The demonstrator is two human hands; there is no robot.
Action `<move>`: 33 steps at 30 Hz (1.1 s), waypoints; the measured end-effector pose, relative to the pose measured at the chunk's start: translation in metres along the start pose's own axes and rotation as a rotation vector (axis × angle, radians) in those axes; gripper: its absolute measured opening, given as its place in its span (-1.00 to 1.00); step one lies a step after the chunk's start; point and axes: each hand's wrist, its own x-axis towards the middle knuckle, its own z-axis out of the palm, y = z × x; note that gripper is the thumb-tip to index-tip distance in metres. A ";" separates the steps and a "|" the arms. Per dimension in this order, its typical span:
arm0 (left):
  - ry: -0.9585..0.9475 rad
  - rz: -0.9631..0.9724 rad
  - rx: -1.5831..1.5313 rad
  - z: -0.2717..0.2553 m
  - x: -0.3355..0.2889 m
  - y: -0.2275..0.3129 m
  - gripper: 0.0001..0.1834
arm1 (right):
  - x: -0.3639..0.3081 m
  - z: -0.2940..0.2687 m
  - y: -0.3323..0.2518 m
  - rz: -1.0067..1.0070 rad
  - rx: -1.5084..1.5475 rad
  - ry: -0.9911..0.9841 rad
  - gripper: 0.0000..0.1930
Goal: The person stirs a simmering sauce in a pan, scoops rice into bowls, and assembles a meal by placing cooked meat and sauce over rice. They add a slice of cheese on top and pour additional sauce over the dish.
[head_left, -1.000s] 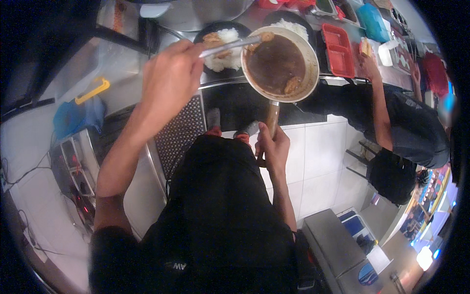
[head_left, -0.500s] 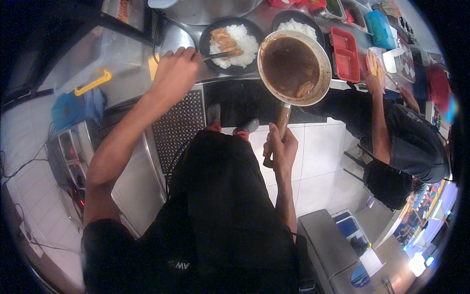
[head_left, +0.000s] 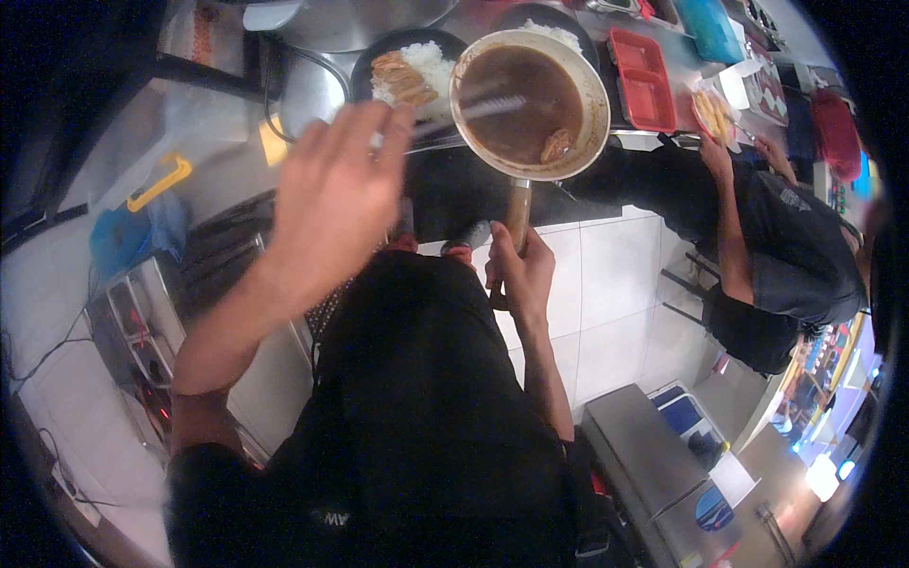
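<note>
My right hand (head_left: 523,270) is wrapped around the brown handle (head_left: 518,216) of a light-coloured pan (head_left: 597,114), held up in front of the counter. Brown sauce (head_left: 516,80) fills much of it, with a piece of meat (head_left: 557,145) near the lower right wall. My left hand (head_left: 336,180), smeared by motion, is closed on metal tongs (head_left: 492,106), whose blurred tips are over the sauce. Beyond that hand, a black plate (head_left: 359,83) bears white rice (head_left: 428,59) and sliced meat (head_left: 402,78). Behind the pan, a second black plate (head_left: 512,15) with rice (head_left: 557,36) is partly hidden.
A red two-compartment tray (head_left: 644,90) lies right of the pan. Farther right, a co-worker (head_left: 805,251) holds a container of long yellow food (head_left: 712,114) at the counter. A yellow handle (head_left: 159,183) is at left; a steel unit (head_left: 630,454) stands at lower right.
My left hand has drawn back with the tongs, swinging their tips from the sliced meat on the plate to over the pan. The pan and surroundings appear shifted left and up.
</note>
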 end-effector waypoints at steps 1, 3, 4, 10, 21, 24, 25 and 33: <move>-0.025 0.001 -0.065 0.005 -0.002 0.012 -0.57 | 0.001 0.001 0.002 -0.008 -0.008 -0.003 -0.68; -0.049 0.016 -0.155 0.024 -0.003 0.032 -0.60 | 0.006 0.001 0.010 -0.025 -0.023 -0.005 -0.69; -0.086 0.017 -0.149 0.029 0.000 0.040 -0.59 | 0.005 0.000 0.009 -0.026 -0.049 0.002 -0.68; -0.164 0.070 -0.022 0.050 0.008 0.062 -0.54 | -0.001 0.001 0.002 -0.013 0.000 -0.003 -0.67; -0.165 -0.111 -0.314 0.051 0.012 0.041 -0.75 | 0.000 -0.001 0.004 -0.033 -0.033 -0.032 -0.66; -0.156 -0.222 -0.436 0.037 0.014 0.013 -0.78 | 0.001 -0.003 0.005 0.011 -0.061 -0.023 -0.67; -0.156 -0.290 -0.428 0.032 0.017 0.003 -0.77 | -0.001 -0.004 0.004 -0.005 -0.041 -0.020 -0.67; -0.245 -0.177 -0.143 0.029 0.004 -0.100 -0.74 | -0.004 -0.001 0.003 -0.047 -0.029 0.008 -0.66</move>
